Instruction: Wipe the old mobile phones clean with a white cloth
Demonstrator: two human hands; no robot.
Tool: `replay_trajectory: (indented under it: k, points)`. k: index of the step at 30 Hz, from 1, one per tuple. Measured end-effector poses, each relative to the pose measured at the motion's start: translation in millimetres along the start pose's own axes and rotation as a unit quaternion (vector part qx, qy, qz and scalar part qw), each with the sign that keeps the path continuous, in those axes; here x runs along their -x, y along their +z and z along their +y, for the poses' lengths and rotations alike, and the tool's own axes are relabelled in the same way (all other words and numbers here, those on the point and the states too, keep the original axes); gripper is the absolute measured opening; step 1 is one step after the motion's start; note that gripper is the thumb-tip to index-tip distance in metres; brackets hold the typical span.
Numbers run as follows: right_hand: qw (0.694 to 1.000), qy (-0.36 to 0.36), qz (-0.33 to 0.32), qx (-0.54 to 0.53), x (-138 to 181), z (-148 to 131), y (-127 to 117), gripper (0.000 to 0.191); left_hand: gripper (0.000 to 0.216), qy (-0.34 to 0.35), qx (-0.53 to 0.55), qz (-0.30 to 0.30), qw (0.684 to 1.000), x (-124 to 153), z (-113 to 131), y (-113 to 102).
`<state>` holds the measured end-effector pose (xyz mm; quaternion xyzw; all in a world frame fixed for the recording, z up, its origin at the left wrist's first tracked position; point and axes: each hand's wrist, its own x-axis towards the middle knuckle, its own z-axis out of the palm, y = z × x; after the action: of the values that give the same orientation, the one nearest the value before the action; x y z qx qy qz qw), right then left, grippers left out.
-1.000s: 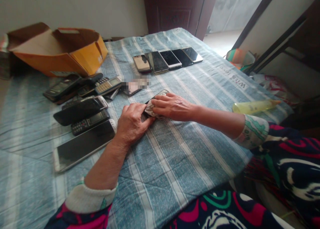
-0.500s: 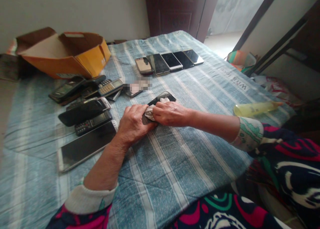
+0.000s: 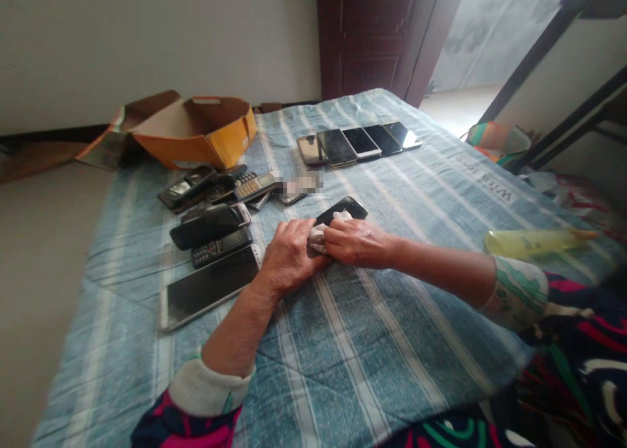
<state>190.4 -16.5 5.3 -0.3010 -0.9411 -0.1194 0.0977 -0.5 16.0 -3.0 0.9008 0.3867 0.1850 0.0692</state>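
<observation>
A black smartphone lies at a slant on the striped cloth, its lower part hidden by both hands. My left hand is closed around the phone's near end. My right hand presses a crumpled white tissue against the phone's screen, the fingers bunched round it. To the left of my left hand are a large white-framed smartphone, a black keypad phone and a dark phone with a silver edge. Behind these lies a heap of older phones, among them a keypad phone with gold keys.
Several smartphones lie in a row toward the far side. An open yellow cardboard box stands at the back left. A yellowish bottle lies on its side at the right. The blue striped cloth covers the surface.
The camera view has swung, so everything sits further right and a little lower. Both hands stay on the same phone, with the tissue still in the right one.
</observation>
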Motion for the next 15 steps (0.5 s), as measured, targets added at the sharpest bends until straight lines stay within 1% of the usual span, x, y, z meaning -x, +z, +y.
replay_trajectory:
  k: [3,7,10,15]
  points:
    - [1.000,-0.013,0.025,0.001,-1.8,-2.5,4.3,0.029,0.060,-0.009,-0.012,-0.003,1.000,0.4,1.4,-1.1]
    - [0.998,-0.031,0.049,0.004,4.2,4.4,4.4,0.026,0.060,-0.021,-0.009,-0.014,1.000,1.4,5.2,-3.3]
    - [0.998,-0.024,0.053,0.012,6.5,7.1,3.2,0.028,0.062,-0.027,-0.001,-0.012,1.000,2.1,6.6,-3.7]
    - [0.999,-0.012,0.048,-0.002,-0.3,-1.6,5.4,0.030,0.062,-0.028,-0.014,-0.013,0.999,2.6,5.2,-3.1]
